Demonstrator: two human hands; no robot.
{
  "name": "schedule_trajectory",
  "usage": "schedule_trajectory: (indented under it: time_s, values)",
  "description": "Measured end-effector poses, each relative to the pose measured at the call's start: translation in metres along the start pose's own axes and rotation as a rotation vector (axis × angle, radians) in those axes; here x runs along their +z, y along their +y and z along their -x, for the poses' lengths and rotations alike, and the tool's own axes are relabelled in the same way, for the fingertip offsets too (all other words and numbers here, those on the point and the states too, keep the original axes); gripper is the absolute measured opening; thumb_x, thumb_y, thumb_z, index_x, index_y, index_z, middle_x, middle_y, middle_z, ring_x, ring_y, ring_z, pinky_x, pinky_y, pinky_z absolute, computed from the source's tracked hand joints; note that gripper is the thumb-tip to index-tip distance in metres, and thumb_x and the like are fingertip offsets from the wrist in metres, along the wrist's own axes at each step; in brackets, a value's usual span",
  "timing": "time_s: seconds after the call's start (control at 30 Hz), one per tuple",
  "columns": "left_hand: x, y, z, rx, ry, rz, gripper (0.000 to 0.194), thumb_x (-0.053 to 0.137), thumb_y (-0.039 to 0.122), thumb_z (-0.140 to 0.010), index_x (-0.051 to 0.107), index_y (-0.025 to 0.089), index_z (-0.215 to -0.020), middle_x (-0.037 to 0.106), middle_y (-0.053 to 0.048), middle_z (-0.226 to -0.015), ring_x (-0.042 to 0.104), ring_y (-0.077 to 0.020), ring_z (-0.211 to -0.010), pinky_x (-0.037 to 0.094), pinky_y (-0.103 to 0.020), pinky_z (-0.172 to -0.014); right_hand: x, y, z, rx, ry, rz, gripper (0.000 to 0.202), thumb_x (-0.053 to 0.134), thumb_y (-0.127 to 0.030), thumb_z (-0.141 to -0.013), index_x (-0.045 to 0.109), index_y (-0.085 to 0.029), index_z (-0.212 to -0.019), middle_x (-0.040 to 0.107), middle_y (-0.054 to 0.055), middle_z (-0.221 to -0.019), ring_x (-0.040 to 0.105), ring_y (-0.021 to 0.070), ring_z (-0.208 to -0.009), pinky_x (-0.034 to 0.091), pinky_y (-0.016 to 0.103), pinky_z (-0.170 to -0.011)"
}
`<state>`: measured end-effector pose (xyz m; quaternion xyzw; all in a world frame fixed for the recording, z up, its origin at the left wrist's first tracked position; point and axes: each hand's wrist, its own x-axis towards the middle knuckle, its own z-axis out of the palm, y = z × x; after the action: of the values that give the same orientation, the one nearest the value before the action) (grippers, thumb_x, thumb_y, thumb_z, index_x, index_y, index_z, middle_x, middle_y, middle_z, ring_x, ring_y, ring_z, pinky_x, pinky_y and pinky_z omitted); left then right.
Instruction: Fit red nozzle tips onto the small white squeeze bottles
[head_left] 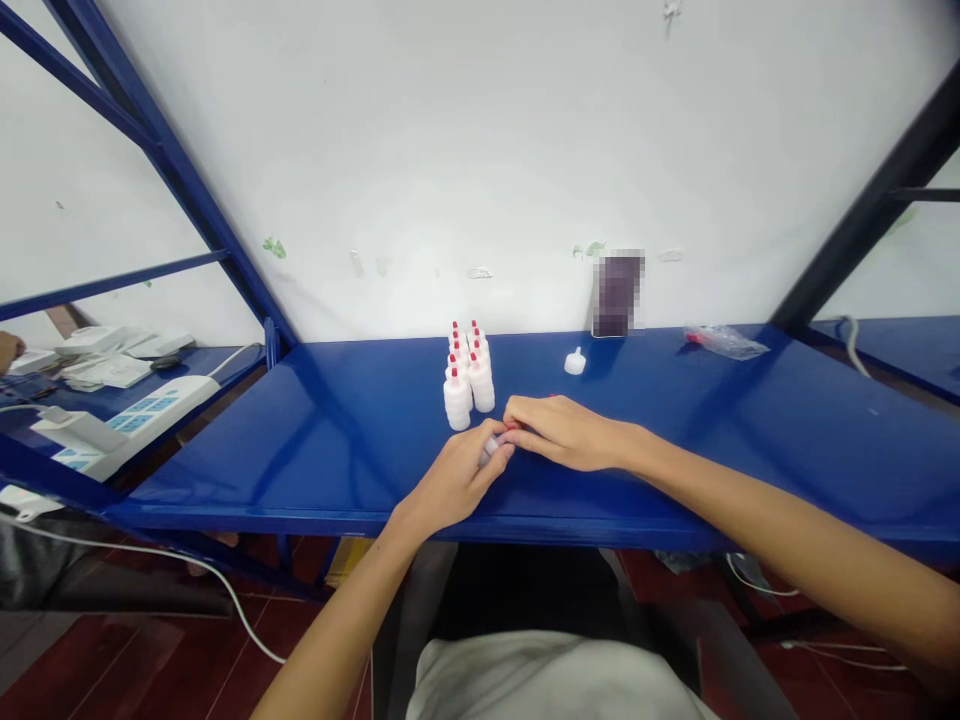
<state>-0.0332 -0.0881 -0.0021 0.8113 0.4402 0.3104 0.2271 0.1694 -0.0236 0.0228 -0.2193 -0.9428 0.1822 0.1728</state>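
My left hand [456,478] is closed around a small white plastic bottle [489,449], mostly covered by my fingers. At the bottle's top, the fingers of my right hand [571,432] pinch a red cap [513,426]; whether it is seated on the nozzle cannot be made out. Just beyond my hands stand two rows of white bottles [481,386] with red tips. A white piece with a narrow spout [575,362] and no red tip sits farther back on the blue table [360,430]. Behind my right hand, a bit of red [553,397] peeks out.
A phone-like dark panel [616,300], pixelated, leans against the white wall [465,150]. To its right lies a clear plastic bag [727,342] with something red inside. On the left are a power strip [142,420], white boxes [112,350] and another person's hand [9,350]. Blue posts frame both sides.
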Motion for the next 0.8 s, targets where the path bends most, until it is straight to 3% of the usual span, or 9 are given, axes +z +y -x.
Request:
schedule_trajectory:
  time_s: [0.17, 0.33, 0.43, 0.53, 0.63, 0.8]
  values:
    - [0.001, -0.003, 0.002, 0.049, -0.029, -0.018, 0.030, 0.037, 0.040, -0.102, 0.056, 0.018, -0.093, 0.057, 0.001, -0.078, 0.050, -0.0131, -0.069, 0.040, -0.025, -0.067, 0.007, -0.004, -0.001, -0.031, 0.007, -0.130, 0.033, 0.031, -0.039, -0.103, 0.038, -0.022, -0.076, 0.046, -0.001, -0.073, 0.040, 0.0137, -0.064, 0.034, 0.029, -0.063]
    - [0.003, -0.007, 0.003, 0.110, 0.078, -0.072, 0.028, 0.043, 0.035, -0.102, 0.054, 0.020, -0.122, 0.064, -0.007, -0.111, 0.060, -0.0189, -0.099, 0.044, -0.030, -0.089, -0.006, 0.019, 0.001, 0.126, 0.116, -0.355, 0.041, 0.024, -0.043, -0.103, 0.034, -0.022, -0.069, 0.038, -0.004, -0.063, 0.036, 0.0126, -0.058, 0.033, 0.028, -0.058]
    - [0.003, -0.005, 0.002, 0.059, 0.029, -0.057, 0.032, 0.046, 0.039, -0.101, 0.053, 0.022, -0.126, 0.066, -0.005, -0.117, 0.062, -0.0194, -0.104, 0.044, -0.030, -0.093, -0.028, 0.050, 0.009, 0.242, 0.124, -0.065, 0.032, 0.036, -0.035, -0.099, 0.039, -0.021, -0.070, 0.045, -0.002, -0.064, 0.041, 0.0142, -0.062, 0.032, 0.029, -0.063]
    - [0.002, -0.003, 0.001, 0.008, -0.012, -0.070, 0.032, 0.047, 0.042, -0.100, 0.054, 0.024, -0.125, 0.068, -0.003, -0.114, 0.063, -0.0191, -0.098, 0.045, -0.031, -0.090, -0.041, 0.077, 0.017, 0.392, 0.018, 0.161, 0.023, 0.044, -0.029, -0.093, 0.044, -0.021, -0.072, 0.051, 0.000, -0.067, 0.044, 0.0157, -0.063, 0.030, 0.030, -0.062]
    - [0.002, -0.002, 0.001, -0.004, -0.011, -0.085, 0.031, 0.047, 0.044, -0.100, 0.057, 0.023, -0.120, 0.068, -0.003, -0.109, 0.063, -0.0187, -0.094, 0.045, -0.030, -0.086, -0.038, 0.088, 0.020, 0.466, -0.066, 0.202, 0.017, 0.046, -0.029, -0.091, 0.048, -0.021, -0.077, 0.056, 0.002, -0.071, 0.047, 0.0166, -0.063, 0.029, 0.030, -0.060]
    - [0.002, -0.003, 0.000, -0.007, -0.007, -0.080, 0.031, 0.047, 0.045, -0.099, 0.058, 0.022, -0.118, 0.069, -0.003, -0.109, 0.063, -0.0188, -0.094, 0.044, -0.029, -0.086, -0.035, 0.088, 0.019, 0.474, -0.109, 0.162, 0.014, 0.049, -0.029, -0.089, 0.057, -0.020, -0.082, 0.063, 0.006, -0.080, 0.053, 0.0193, -0.071, 0.033, 0.030, -0.063]
